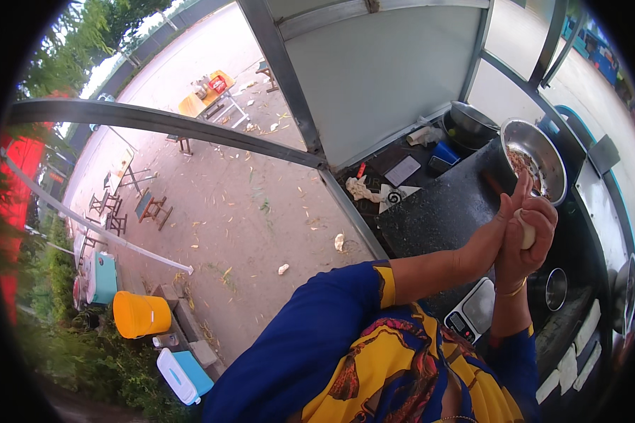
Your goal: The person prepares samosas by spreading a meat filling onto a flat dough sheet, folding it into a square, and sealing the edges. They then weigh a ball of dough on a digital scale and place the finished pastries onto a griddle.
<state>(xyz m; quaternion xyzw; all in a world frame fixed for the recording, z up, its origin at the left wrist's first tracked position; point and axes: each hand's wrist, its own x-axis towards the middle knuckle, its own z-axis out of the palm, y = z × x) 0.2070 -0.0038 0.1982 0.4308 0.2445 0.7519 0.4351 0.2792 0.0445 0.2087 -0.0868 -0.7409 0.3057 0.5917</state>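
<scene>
My right hand [541, 227], with a yellow band at its wrist, curls its fingers around a pale lump of dough [527, 232]. Against it lies my left hand [500, 224], its visible fingers pointing up toward the bowl. Whether the left hand grips the dough too is hidden where the palms meet. Just beyond the fingertips is a steel bowl [553, 158] with a reddish-brown chopped filling [519, 158] inside. Both hands are above a dark speckled worktop [439, 217]. Below my forearms sits a digital kitchen scale [476, 309].
Steel bowls [473, 113] stand at the worktop's far end, near a phone [402, 170] and a crumpled cloth [362, 189]. A small steel bowl [555, 289] is right of my wrist. A metal frame post [291, 79] rises at the worktop's left. Outside stands a yellow bucket [140, 314].
</scene>
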